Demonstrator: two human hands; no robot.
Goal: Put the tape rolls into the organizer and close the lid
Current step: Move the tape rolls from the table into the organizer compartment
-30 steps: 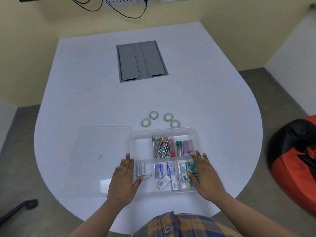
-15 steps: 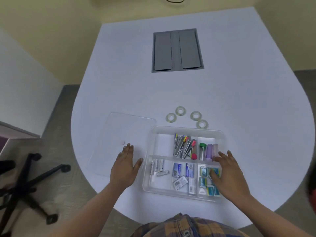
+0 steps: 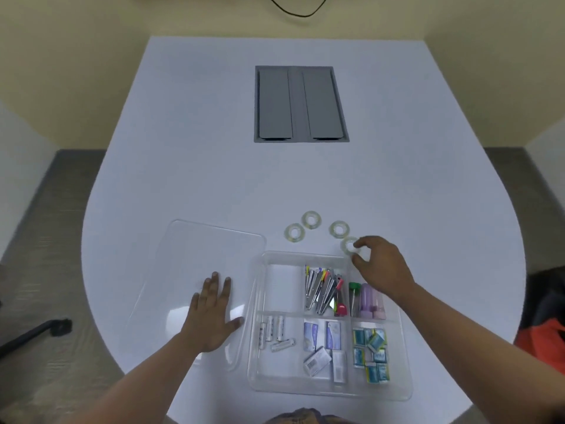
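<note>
The clear lid [image 3: 195, 270] lies flat on the white table [image 3: 214, 179], left of the organizer [image 3: 330, 390]. It is see-through, so its edges are hard to make out. Its long side runs away from the person, tipped a little to the left. The left hand [image 3: 211, 319] lies flat on the lid with the fingers spread and holding nothing. A second ago it was at the organizer's left edge; now it is well onto the lid.

The organizer is a clear tray with the long side running left to right. The back left box is bare. Next to it are staplers [image 3: 321, 289] and glue sticks [image 3: 367, 299], pointing away from the person. In the front row are batteries [image 3: 272, 332], small boxes [image 3: 324, 347] and blue packets [image 3: 371, 353]. The words on them are too small to read.

Four tape rolls lie flat on the table just behind the organizer. Three are out in the open: one [image 3: 294, 232], one [image 3: 311, 220] and one [image 3: 339, 229]. The fourth roll [image 3: 348, 245] is partly hidden by the right hand [image 3: 382, 267]. The thumb and fingers curl around it, touching its rim. I cannot tell if it is lifted yet. A second ago this hand lay flat on the organizer's right side; now it has reached to the back.

The camera has also moved: the chair and the red bag are mostly cut off at the edges.
</note>
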